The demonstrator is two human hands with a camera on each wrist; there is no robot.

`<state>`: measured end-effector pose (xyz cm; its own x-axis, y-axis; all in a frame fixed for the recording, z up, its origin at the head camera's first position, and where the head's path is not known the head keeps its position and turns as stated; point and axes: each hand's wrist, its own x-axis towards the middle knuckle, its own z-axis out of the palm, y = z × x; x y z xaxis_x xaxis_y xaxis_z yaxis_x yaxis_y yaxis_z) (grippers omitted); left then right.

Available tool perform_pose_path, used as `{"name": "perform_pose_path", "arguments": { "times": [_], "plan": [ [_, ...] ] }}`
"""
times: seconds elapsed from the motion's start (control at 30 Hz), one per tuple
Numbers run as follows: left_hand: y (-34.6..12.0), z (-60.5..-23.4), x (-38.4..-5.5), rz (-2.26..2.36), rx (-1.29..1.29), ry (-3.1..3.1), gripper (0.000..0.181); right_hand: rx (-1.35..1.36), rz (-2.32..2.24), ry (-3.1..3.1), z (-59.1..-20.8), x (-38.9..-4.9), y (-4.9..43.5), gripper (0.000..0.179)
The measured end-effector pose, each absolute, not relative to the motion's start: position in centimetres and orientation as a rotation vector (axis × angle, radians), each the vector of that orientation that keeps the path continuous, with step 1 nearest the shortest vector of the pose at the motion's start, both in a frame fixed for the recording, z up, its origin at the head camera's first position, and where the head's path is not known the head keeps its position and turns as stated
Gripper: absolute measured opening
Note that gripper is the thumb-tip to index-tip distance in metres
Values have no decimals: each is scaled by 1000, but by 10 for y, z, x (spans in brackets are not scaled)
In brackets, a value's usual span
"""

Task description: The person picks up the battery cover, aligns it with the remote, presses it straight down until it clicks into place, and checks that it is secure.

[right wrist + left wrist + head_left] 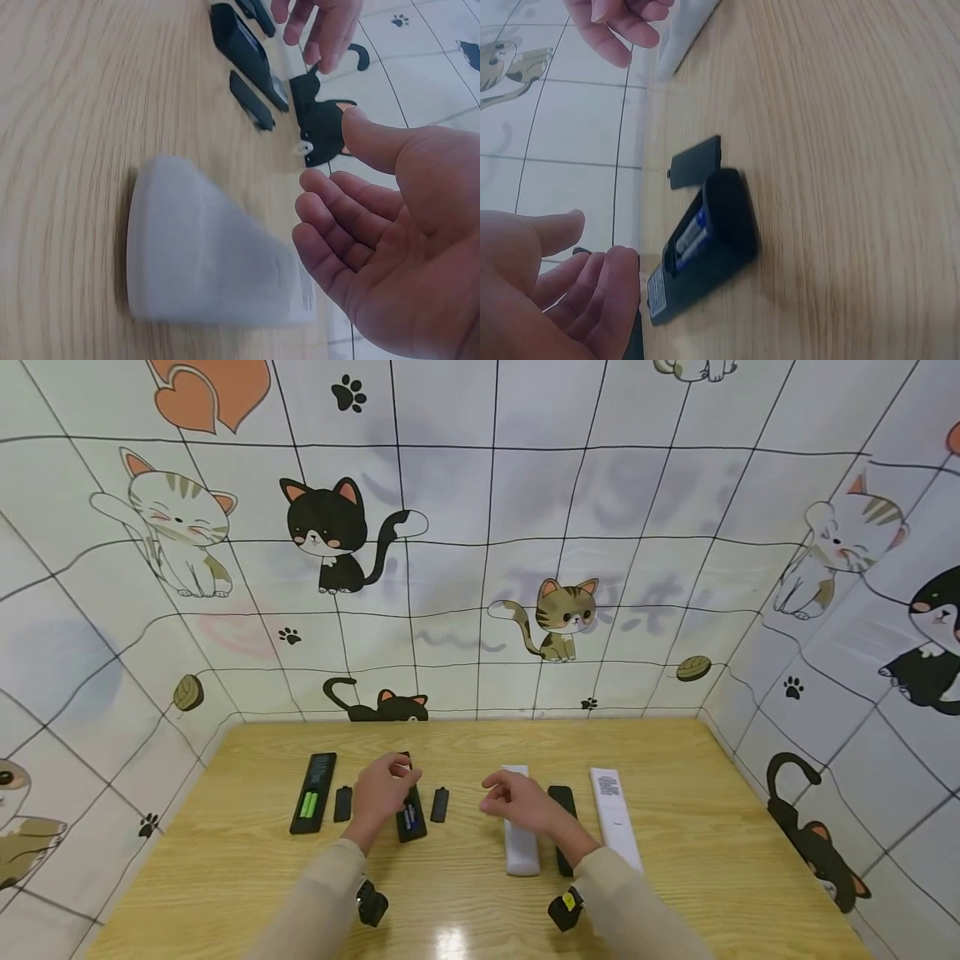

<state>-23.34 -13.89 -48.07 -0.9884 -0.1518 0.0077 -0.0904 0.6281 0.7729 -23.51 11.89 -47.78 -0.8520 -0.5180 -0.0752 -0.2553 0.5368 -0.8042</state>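
Pale sleeves (318,902) are positioned nearest the camera, entering at 7 and 5 o'clock of the table (465,893); 12 o'clock is taken as the far edge. Black wrist units (372,903) are seen below both cuffs.

The left hand (381,792) is raised above the inner black remote (413,829), towards 10 o'clock. Its fingers are loosely bent, the thumb is spaced apart, and nothing is gripped. Blue batteries (409,817) are seated in the remote's uncovered compartment. One small cover (440,805) is laid at the 3 o'clock side of this remote, a second cover (342,804) at its 9 o'clock side. Farther left, the outer black remote (321,774) is placed, fitted with green batteries (308,804); a margin of wood is left to the table's left edge.

The right hand (525,802) is held above the inner white remote (521,856), towards 2 o'clock. Its fingers are half curled, the thumb is set apart, and no object is held. A dark remote (561,796), partly hidden by the wrist, and the outer white remote (617,818) are located at 3 o'clock from it.

Between the two inner remotes, a broad strip of wood is exposed. Another margin is left before the far edge, where a cat-print sheet (450,568) is hung.
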Motion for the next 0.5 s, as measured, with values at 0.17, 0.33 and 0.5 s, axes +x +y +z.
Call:
{"name": "perform_pose_path", "arguments": {
  "times": [0.17,0.33,0.5],
  "plan": [
    [-153,-481,-232,-1288,263,-2773,38,-681,-1190,2457,-478,-235,103,43],
    [-162,-482,-230,-1313,305,-2775,39,-658,-1183,2436,-480,-234,91,41],
    [-168,-487,-230,-1351,357,-2779,40,-664,-1169,2447,-482,-233,82,39]
  ]
}}
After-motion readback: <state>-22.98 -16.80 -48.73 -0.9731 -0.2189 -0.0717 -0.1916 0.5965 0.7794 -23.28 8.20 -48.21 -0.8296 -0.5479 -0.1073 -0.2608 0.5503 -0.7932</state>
